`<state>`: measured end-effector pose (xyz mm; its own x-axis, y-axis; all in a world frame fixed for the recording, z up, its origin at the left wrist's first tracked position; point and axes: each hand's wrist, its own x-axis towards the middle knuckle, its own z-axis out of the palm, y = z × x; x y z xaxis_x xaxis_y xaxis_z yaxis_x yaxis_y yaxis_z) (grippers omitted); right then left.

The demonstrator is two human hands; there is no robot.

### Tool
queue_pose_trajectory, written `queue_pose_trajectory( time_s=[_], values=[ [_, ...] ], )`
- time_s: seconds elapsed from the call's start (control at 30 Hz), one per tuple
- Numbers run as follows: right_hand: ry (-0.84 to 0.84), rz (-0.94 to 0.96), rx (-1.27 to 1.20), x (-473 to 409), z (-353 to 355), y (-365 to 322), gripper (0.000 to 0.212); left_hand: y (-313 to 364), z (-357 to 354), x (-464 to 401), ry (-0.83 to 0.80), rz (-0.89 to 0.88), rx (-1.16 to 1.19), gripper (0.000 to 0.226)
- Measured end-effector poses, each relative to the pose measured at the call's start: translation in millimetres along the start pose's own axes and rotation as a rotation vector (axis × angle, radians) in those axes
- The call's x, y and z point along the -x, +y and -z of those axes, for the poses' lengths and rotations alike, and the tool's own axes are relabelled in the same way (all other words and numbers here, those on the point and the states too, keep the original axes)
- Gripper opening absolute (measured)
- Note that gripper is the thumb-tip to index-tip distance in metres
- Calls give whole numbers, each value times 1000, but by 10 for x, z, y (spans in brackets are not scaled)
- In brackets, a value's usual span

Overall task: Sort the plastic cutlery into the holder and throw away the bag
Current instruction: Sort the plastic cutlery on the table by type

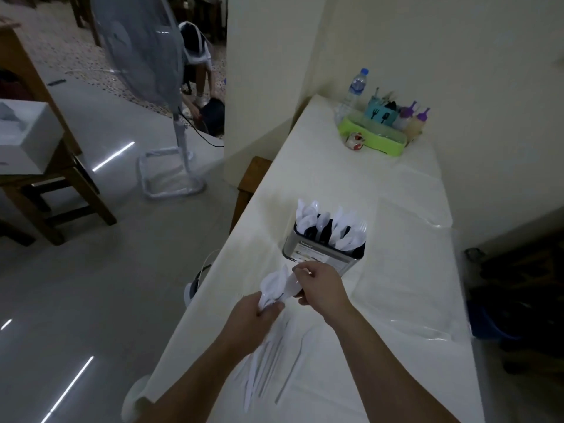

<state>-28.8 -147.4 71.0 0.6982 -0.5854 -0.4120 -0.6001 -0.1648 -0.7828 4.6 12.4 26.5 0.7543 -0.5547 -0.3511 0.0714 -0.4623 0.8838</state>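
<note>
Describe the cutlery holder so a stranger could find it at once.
On the long white table, look just beyond the two hands. The holder is a shiny metal box packed with white plastic cutlery. The green tray at the far end holds bottles instead.

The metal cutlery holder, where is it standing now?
In the head view, the metal cutlery holder stands mid-table on the white tablecloth, just beyond both hands, which hold a bunch of plastic spoons.
</note>
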Motion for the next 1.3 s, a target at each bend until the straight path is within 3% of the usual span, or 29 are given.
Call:
queue_pose_trajectory(
  time_s=[0.23, 0.43, 0.83, 1.03, 1.3],
  values=[
    [27, 68, 26, 28, 102, -38, 15, 112, 28, 56, -169, 102, 230, 29],
    [-67, 7, 107, 14, 208, -154, 13, 203, 61, 39, -107, 63, 147, 31],
    [77, 116, 226, -114, 425, -398, 15, 546, 60, -168, -68, 29, 165, 33],
    [213, 248, 313, -168, 684, -454, 23, 707, 77, -280, -69, 50, 275, 25],
    [569, 389, 255, -285, 1239, -708, 15, 563, 42, -354, 42, 135, 315, 16]
  ],
)
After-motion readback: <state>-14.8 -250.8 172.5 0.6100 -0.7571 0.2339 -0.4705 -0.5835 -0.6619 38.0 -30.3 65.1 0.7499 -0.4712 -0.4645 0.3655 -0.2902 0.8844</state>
